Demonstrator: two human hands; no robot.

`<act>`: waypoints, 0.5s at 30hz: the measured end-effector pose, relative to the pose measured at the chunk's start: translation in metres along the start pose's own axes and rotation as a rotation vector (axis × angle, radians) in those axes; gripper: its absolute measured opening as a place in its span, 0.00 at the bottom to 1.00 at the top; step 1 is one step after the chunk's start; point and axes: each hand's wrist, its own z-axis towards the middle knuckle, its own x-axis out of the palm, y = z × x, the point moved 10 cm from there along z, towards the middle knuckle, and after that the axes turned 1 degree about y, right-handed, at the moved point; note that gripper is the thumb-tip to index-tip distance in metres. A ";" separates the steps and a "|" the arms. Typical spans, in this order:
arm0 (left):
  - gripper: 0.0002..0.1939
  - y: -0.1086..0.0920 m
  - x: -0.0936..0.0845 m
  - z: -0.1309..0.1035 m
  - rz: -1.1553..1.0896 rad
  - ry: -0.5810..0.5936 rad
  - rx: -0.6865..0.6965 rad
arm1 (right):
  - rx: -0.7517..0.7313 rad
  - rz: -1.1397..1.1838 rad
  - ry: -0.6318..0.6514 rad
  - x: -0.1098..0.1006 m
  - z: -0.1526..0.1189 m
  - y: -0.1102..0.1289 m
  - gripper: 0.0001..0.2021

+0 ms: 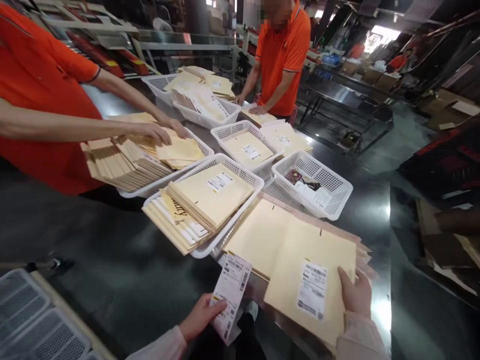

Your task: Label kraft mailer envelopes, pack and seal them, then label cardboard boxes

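Shows shiny metal counter [369,195]. Bears several white baskets [339,192], upright, set close together. Also carries loose envelopes [258,230] stacked along near edge, just beside front basket [230,162]; more envelopes beside middle basket [229,130].

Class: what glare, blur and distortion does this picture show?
Head view: glare on the metal tabletop beside the right hand; head view: far opening overexposed; head view: lower-left baskets soft and stretched; head view: label strip in the left hand clearer.
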 end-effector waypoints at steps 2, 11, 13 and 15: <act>0.32 -0.005 0.015 0.001 0.025 0.043 0.028 | 0.128 -0.158 -0.041 -0.038 0.001 -0.029 0.32; 0.29 -0.041 0.078 0.011 0.158 0.172 0.146 | -0.235 0.388 0.910 0.168 -0.192 0.057 0.32; 0.28 -0.062 0.070 0.014 0.107 0.101 0.236 | -0.227 0.421 0.966 0.192 -0.223 0.061 0.26; 0.27 -0.073 0.052 0.018 0.033 -0.042 0.268 | -0.251 0.392 0.979 0.202 -0.233 0.066 0.27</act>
